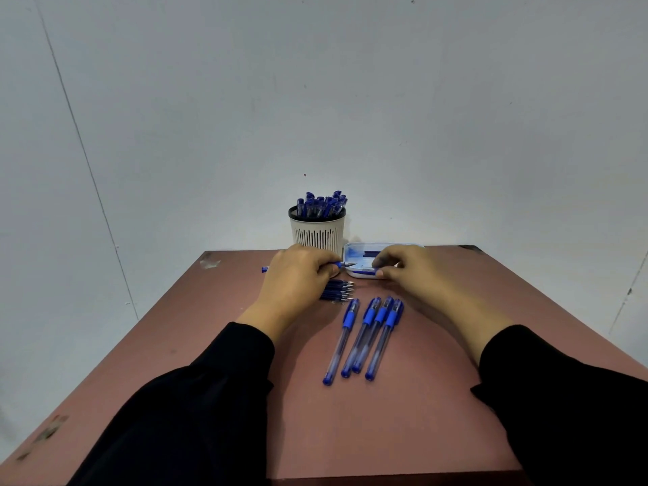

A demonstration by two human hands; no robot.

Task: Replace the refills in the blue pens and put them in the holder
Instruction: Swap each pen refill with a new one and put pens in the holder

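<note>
Bare reddish table [403, 433] stretches open along the near edge and down both outer sides. Four capped pens [364, 340] lie fanned across the middle. Farther back, a cluster of refills [336, 291], a white tray [364, 256] and a pen-filled holder [318, 231] crowd the strip before the wall [315, 100].

Holder [318, 229] left of tray [403, 248]

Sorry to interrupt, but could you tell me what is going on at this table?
A person is refilling blue pens. The left hand grips an uncapped pen, while the right hand pinches something small at the white tray. Four capped pens lie on the table; the holder already has many.
</note>
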